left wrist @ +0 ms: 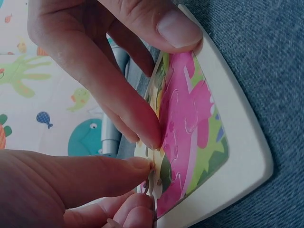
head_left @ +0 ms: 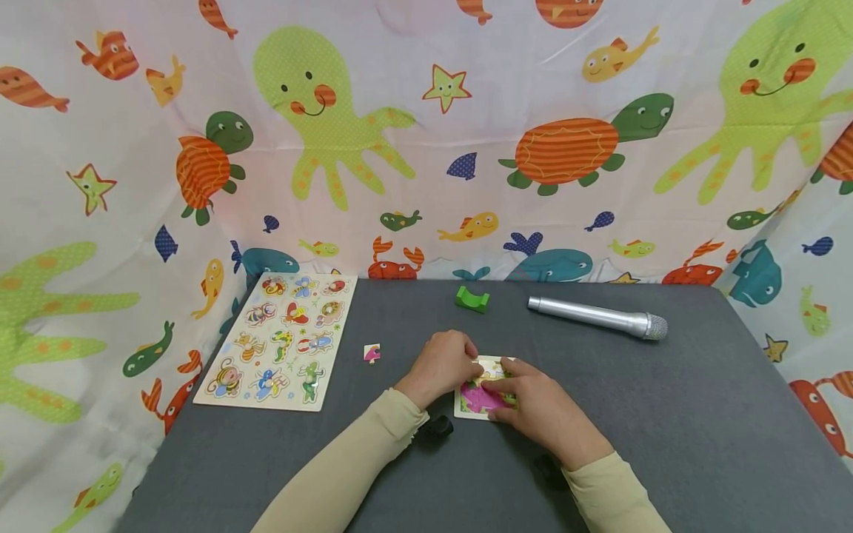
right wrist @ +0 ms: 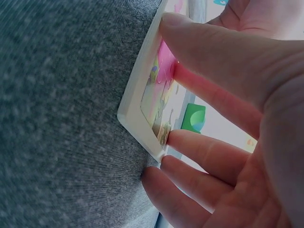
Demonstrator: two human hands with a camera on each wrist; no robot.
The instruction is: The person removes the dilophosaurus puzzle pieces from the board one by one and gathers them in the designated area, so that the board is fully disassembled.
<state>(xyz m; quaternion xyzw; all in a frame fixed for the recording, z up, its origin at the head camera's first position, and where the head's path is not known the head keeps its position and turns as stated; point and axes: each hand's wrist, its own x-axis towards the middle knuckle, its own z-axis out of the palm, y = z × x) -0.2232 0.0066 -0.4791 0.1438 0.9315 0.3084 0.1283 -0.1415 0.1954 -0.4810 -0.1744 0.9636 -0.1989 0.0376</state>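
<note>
A small jigsaw puzzle with a white frame (head_left: 458, 411) and a pink picture lies on the dark table before me. My left hand (head_left: 443, 366) is over its left side. In the left wrist view, that hand's thumb and finger pinch a small puzzle piece (left wrist: 151, 179) at the picture's edge, mostly hidden by the fingertips. My right hand (head_left: 543, 403) rests across the puzzle's right side with fingers spread. Its thumb lies on the near rim (right wrist: 135, 118), the index fingertip touches the pink picture, and other fingertips lie around the far edge.
One loose pink-and-white puzzle piece (head_left: 372, 353) lies left of my hands. Farther left is a large board with insect pictures (head_left: 323, 392). Behind the puzzle sit a green curved block (head_left: 472, 299) and a silver microphone (head_left: 593, 314). A sea-animal curtain (head_left: 426, 148) hangs behind the table.
</note>
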